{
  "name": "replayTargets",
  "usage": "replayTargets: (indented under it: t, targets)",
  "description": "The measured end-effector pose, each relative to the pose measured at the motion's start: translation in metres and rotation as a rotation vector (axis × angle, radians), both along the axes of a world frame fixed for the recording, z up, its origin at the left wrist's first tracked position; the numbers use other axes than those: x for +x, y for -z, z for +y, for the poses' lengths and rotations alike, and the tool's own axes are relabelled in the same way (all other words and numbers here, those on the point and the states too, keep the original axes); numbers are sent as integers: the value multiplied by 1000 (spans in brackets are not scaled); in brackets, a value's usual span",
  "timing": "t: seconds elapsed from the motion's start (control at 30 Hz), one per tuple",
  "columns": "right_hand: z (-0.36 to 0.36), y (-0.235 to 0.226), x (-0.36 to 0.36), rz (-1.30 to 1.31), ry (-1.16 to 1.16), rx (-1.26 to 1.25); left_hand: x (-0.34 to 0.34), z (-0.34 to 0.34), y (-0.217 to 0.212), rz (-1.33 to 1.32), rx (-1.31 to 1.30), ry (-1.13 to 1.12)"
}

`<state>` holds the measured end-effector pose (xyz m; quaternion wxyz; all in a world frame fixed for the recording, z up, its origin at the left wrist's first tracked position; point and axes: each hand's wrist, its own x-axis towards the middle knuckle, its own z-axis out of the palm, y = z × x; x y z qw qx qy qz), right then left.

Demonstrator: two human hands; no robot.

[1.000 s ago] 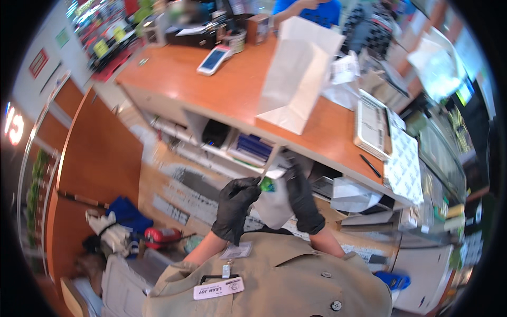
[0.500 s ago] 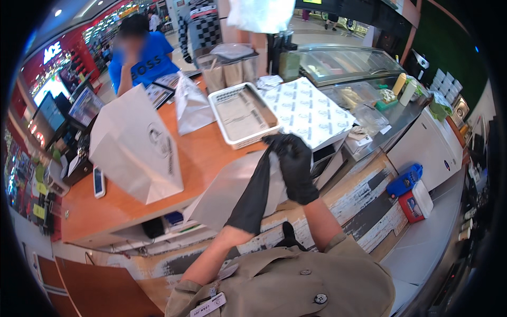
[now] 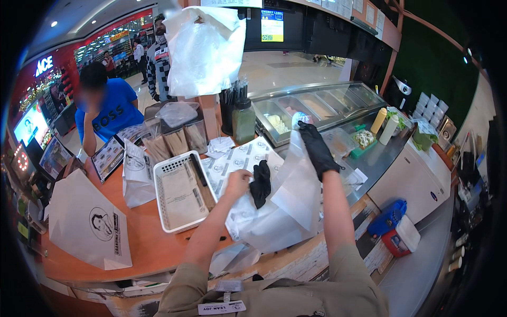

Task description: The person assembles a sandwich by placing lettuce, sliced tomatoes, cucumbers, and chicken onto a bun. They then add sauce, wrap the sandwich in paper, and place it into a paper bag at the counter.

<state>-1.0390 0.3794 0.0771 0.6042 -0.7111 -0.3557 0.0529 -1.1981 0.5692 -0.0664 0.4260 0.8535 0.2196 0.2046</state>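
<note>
Left bag (image 3: 87, 219): on the tabletop (image 3: 145, 243), far left.
Small bag (image 3: 137, 177): between left bag and basket (image 3: 190, 224), farther back.
Basket: left of the wrapping paper (image 3: 245, 158).
Loose glove (image 3: 260, 184): over the paper, just right of the left hand (image 3: 239, 182).
Right hand (image 3: 319, 152): at the loose sheet's (image 3: 296, 185) far end.
Jar (image 3: 243, 124): behind the paper, left of the pan well (image 3: 354, 116).
Squeeze bottles (image 3: 390, 131): right of the well.

Torso: khaki shirt (image 3: 296, 297) at 6 o'clock; left sleeve (image 3: 185, 288) at 7 o'clock and right sleeve (image 3: 347, 259) between 4 and 5, both leaving the forearms bare. Chest: white name tag (image 3: 222, 307), round-cornered, dark print; pale card holder (image 3: 228, 286) at its 12 o'clock. Right hand (image 3: 316, 148), 3 o'clock: black wrist-length glove (image 3: 323, 161). Left hand (image 3: 238, 183), 7 o'clock of centre: bare.
</note>
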Motion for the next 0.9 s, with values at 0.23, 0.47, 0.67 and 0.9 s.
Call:
replayTargets:
  t: [0.23, 0.47, 0.67, 0.9]
  targets:
    - [-32, -45, -45, -53, -323, 130, 3, -17, -83, -577, -339, -13]
    - [-41, -72, -131, -129, -679, 82, -81, -101, -170, -645, -500, 264]
    - [-37, -89, -139, 3, -975, 232, -205, -119, -161, -608, -569, 17]
    - [36, -47, -229, 594, -1270, 233, -297, -163, -128, -976, -677, 4]
